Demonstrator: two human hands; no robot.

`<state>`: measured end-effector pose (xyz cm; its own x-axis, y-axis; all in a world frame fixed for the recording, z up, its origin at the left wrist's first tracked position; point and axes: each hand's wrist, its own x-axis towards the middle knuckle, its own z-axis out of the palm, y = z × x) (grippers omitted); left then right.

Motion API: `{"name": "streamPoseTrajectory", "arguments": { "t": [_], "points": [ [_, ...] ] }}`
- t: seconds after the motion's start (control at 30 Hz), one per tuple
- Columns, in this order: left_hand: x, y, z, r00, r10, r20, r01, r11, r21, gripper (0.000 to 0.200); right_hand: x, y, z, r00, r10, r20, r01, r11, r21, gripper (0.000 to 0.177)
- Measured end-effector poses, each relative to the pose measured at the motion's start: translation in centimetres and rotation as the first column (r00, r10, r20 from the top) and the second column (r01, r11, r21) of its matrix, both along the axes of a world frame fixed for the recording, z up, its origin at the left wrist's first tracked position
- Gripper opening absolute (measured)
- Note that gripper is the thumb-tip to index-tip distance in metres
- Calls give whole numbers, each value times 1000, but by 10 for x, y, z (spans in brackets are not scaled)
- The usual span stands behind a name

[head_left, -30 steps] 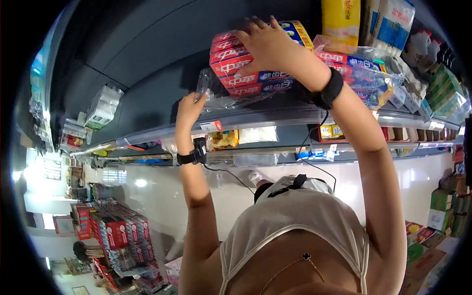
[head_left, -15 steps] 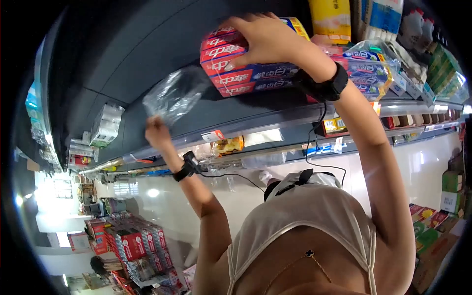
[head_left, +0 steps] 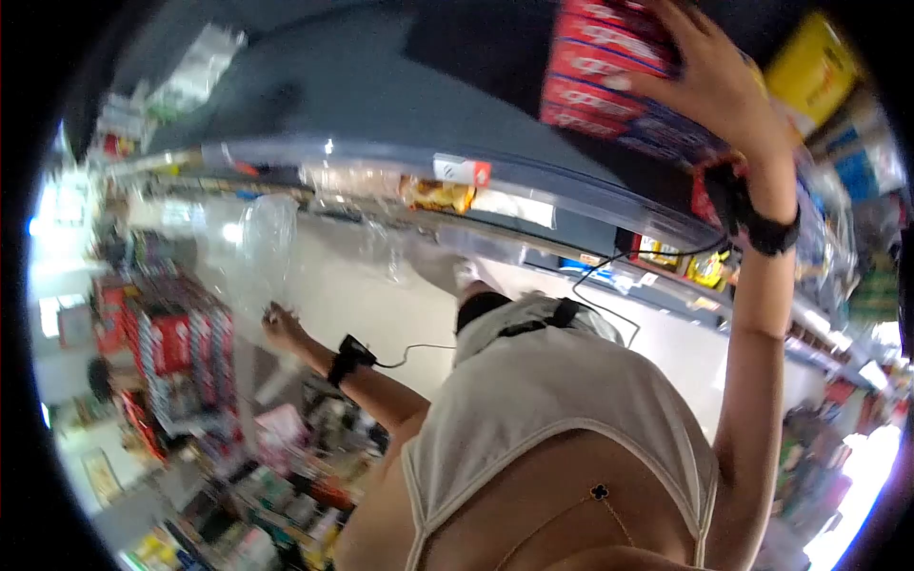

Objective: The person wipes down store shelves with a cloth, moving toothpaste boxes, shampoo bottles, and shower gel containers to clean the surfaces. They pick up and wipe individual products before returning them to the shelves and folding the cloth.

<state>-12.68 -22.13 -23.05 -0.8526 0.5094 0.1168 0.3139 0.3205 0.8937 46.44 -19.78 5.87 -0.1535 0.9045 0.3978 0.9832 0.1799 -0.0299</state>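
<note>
My left hand (head_left: 283,326) is closed on a clear plastic wrapper (head_left: 267,243), which hangs in the air away from the shelf, over the floor. My right hand (head_left: 709,81) rests across a stack of red and blue toothpaste boxes (head_left: 595,71) on the dark shelf (head_left: 381,90), thumb on the red end faces and fingers over the top. Black bands with small devices and cables sit on both wrists.
A yellow package (head_left: 811,71) stands beyond the boxes at the upper right. The shelf's front edge carries a price tag (head_left: 462,171). Lower shelves hold packets. Red and grey stacked goods (head_left: 176,347) stand across the aisle at the left.
My left hand has pulled the plastic wrapper away from the shelf, out over the aisle. The view has turned, and the boxes with my right hand on them now appear further right.
</note>
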Motion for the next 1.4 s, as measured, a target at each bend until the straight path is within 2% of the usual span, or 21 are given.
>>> {"name": "streamPoseTrajectory", "arguments": {
  "t": [0.07,0.1,0.13,0.17,0.33,0.37,0.5,0.53,0.57,0.63,0.67,0.73,0.77,0.8,0.9,1.03,1.1,1.17,1.23,1.27,1.4],
  "points": [
    [-20,-14,-39,999,24,25,-20,988,-152,44,8,6,-9,991,129,26,-131,986,103,72],
    [-23,-18,-56,994,59,92,-49,993,-105,47,15,9,-11,998,47,30,-48,998,34,75],
    [-46,-22,-85,995,29,93,-15,988,-152,48,25,13,-15,989,128,73,-133,989,66,73],
    [-29,-24,-78,994,70,87,-54,983,-173,45,18,9,-11,994,100,46,-101,995,20,72],
    [-97,-25,-198,971,44,234,69,889,-452,36,42,6,-10,989,-24,147,33,998,-58,65],
    [-105,-35,-223,945,29,326,87,938,-334,31,47,4,-14,974,20,225,-22,1000,10,61],
    [-136,-27,-270,771,213,600,77,905,-419,29,-2,10,-10,996,-79,52,83,992,-90,66],
    [-129,-17,-256,725,297,622,-14,909,-417,26,-9,13,-11,992,-116,54,121,988,-92,67],
    [-146,-12,-278,679,336,653,2,889,-458,27,-15,20,-12,987,-152,52,156,983,-96,69],
    [-177,-10,-310,648,267,713,-64,952,-299,28,-39,37,-10,995,-90,50,96,988,-119,72],
    [-202,-9,-315,680,288,674,-82,944,-321,30,-41,45,-15,987,-162,16,163,981,-109,73],
    [-235,17,-305,727,321,607,-103,925,-367,34,-77,74,-14,993,-119,13,120,986,-118,73],
    [-248,32,-300,715,377,588,-170,911,-377,54,-96,91,-11,995,-100,15,101,987,-122,73],
    [-240,50,-255,747,413,521,-251,901,-354,81,-123,111,-8,996,-29,83,37,994,-99,73],
    [-302,82,-235,864,387,322,-253,887,-386,93,-205,146,2,994,107,24,-103,985,-140,72],
    [-370,128,-211,968,204,145,-190,976,-105,86,-262,179,3,979,198,43,-190,971,-147,71],
    [-403,157,-190,987,158,-11,-158,986,-51,83,-292,192,-4,982,146,-122,-167,970,-177,70],
    [-391,186,-136,993,119,-16,-118,990,72,80,-336,206,5,941,180,-288,-232,959,-160,69],
    [-348,217,-54,996,86,15,-87,972,218,76,-345,227,6,962,233,-139,-247,965,-92,70],
    [-341,234,-37,996,77,-42,-68,981,180,69,-352,237,7,965,241,-106,-249,965,-77,70],
    [-281,292,17,946,-298,-129,323,817,477,55,-373,277,2,981,187,-50,-188,982,0,73]
  ]
}}
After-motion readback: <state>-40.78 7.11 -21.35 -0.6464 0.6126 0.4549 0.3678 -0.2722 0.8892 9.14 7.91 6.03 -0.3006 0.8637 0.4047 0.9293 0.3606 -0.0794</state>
